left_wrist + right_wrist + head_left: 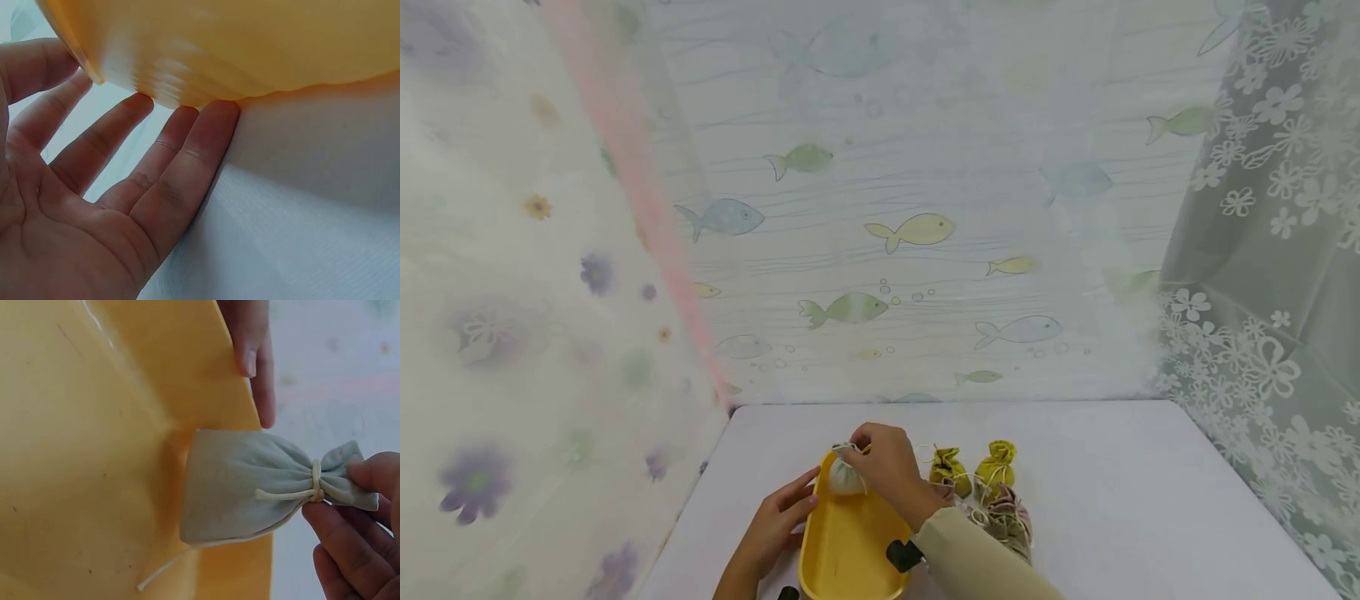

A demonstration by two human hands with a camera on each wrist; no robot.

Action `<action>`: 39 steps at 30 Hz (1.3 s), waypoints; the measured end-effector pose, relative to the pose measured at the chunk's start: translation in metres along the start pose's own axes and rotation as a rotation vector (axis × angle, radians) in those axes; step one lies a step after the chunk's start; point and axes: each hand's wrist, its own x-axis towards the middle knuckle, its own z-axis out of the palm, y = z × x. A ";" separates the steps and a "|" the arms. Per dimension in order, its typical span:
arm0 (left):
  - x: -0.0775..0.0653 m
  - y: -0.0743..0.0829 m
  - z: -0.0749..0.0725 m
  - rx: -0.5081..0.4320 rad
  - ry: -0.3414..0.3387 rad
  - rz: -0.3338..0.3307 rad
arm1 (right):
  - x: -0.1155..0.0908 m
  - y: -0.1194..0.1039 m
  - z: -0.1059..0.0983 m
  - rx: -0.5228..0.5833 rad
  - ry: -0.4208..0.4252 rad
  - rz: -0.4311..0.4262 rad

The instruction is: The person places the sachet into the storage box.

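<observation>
A pale grey-green drawstring pouch (237, 481) stands in the far left corner of a yellow tray (850, 550), its neck tied with a cream cord. My right hand (887, 462) pinches the gathered top of the pouch between thumb and fingers. In the right wrist view the pouch's base lies against the tray's inner wall. My left hand (777, 525) is at the tray's left side. In the left wrist view its fingertips (212, 115) touch the tray's outer wall, fingers nearly straight and spread.
Right of the tray, partly behind the right forearm, sit two mustard-yellow pouches (997, 465) and several brownish pouches (1009, 521). All rest on a white table (1112, 483). Fish-patterned curtain (925, 317) hangs along the back, with floral sheets at both sides.
</observation>
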 end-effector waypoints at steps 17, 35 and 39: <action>0.002 -0.002 -0.001 -0.027 -0.036 0.010 | -0.005 -0.002 0.008 -0.048 -0.038 0.067; 0.003 -0.005 0.001 -0.006 -0.012 0.003 | -0.033 -0.008 -0.027 -0.122 0.041 -0.092; 0.001 -0.004 0.000 0.009 0.013 -0.011 | -0.045 -0.006 -0.037 -0.124 0.062 -0.126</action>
